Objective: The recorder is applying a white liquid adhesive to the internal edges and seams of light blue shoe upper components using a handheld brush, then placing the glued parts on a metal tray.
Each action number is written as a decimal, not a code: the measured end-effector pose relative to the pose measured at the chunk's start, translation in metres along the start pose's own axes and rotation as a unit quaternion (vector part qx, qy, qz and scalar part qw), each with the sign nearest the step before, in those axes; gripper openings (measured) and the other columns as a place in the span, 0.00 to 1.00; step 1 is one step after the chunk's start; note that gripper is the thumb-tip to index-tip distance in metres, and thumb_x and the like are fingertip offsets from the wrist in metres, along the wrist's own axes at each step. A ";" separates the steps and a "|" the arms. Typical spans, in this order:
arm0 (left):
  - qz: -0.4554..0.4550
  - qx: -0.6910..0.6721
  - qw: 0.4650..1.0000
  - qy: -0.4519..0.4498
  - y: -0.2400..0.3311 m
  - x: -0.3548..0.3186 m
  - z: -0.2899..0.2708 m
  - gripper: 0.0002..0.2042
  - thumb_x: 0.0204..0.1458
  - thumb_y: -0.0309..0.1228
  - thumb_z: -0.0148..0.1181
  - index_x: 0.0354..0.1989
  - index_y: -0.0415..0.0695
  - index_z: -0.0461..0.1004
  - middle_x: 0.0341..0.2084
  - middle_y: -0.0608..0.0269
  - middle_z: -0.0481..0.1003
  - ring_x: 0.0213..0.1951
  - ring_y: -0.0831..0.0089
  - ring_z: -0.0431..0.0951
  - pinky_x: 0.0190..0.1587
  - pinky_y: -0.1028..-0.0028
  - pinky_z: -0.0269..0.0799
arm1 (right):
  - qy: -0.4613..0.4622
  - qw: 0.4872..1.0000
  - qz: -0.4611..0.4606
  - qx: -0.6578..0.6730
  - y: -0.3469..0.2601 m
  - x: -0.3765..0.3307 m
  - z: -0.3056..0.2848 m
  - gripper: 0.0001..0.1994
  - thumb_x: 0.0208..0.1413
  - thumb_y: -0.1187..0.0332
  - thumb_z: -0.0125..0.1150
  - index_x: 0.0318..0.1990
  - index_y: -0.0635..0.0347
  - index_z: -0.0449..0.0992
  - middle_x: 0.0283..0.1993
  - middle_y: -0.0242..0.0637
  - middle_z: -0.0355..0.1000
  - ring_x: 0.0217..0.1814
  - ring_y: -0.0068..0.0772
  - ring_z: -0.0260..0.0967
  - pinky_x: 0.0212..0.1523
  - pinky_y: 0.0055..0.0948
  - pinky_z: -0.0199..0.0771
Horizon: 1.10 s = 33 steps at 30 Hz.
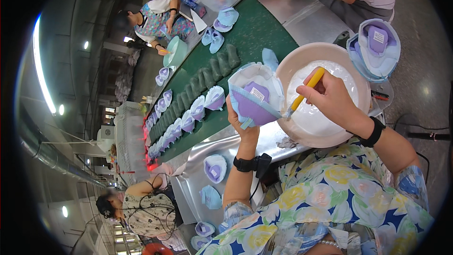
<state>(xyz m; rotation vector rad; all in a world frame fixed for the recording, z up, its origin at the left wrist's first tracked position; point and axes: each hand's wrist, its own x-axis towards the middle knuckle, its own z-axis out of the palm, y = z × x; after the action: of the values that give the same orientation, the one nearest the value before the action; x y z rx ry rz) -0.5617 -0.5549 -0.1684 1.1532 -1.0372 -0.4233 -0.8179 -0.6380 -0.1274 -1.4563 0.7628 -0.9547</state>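
Note:
My left hand [242, 125] is closed on the lower edge of a light blue and purple shoe upper [255, 100], its pale inside and white label turned up. In my right hand [332, 95] is a brush with a yellow handle [311, 83], gripped between thumb and fingers. The brush tip meets or nearly meets the right edge of the upper; exact contact I cannot tell. Below my right hand stands a wide beige basin [302, 137] holding white liquid [311, 119].
A green conveyor belt [259, 21] carries dark foot-shaped forms [207, 76] and a row of purple-and-blue uppers [198, 107]. Stacked uppers [375, 49] sit right of the basin. More uppers [215, 168] lie on the metal table at left. Several people work around the belt.

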 end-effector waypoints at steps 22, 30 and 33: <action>-0.572 -0.368 0.707 -0.195 0.013 -0.059 0.016 0.22 0.65 0.44 0.51 0.58 0.40 0.71 0.54 0.50 0.76 0.51 0.59 0.81 0.54 0.59 0.81 | -0.125 0.914 -0.367 -0.118 -0.019 -0.002 -0.027 0.13 0.53 0.73 0.70 0.45 0.58 0.75 0.45 0.39 0.78 0.47 0.44 0.76 0.47 0.37 0.77; -0.651 -0.356 0.667 -0.070 0.024 -0.066 0.035 0.17 0.65 0.42 0.51 0.51 0.41 0.72 0.36 0.57 0.80 0.21 0.71 0.81 0.14 0.82 0.77 | -0.223 0.855 -0.443 -0.154 -0.021 0.009 -0.004 0.14 0.50 0.75 0.66 0.45 0.56 0.74 0.46 0.37 0.77 0.48 0.43 0.76 0.49 0.36 0.77; -0.660 -0.384 0.645 -0.043 0.030 -0.059 0.031 0.17 0.65 0.42 0.50 0.50 0.41 0.73 0.33 0.56 0.80 0.14 0.74 0.77 0.11 0.83 0.73 | -0.223 0.854 -0.431 -0.189 -0.015 0.009 -0.010 0.14 0.46 0.76 0.64 0.44 0.57 0.75 0.43 0.36 0.76 0.45 0.44 0.75 0.48 0.37 0.76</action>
<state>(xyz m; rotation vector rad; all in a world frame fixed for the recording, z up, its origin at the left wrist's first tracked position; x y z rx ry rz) -0.6236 -0.5160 -0.1665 0.8822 0.2034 -1.8879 -0.8236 -0.6489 -0.1114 -2.3488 -0.1138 -1.0706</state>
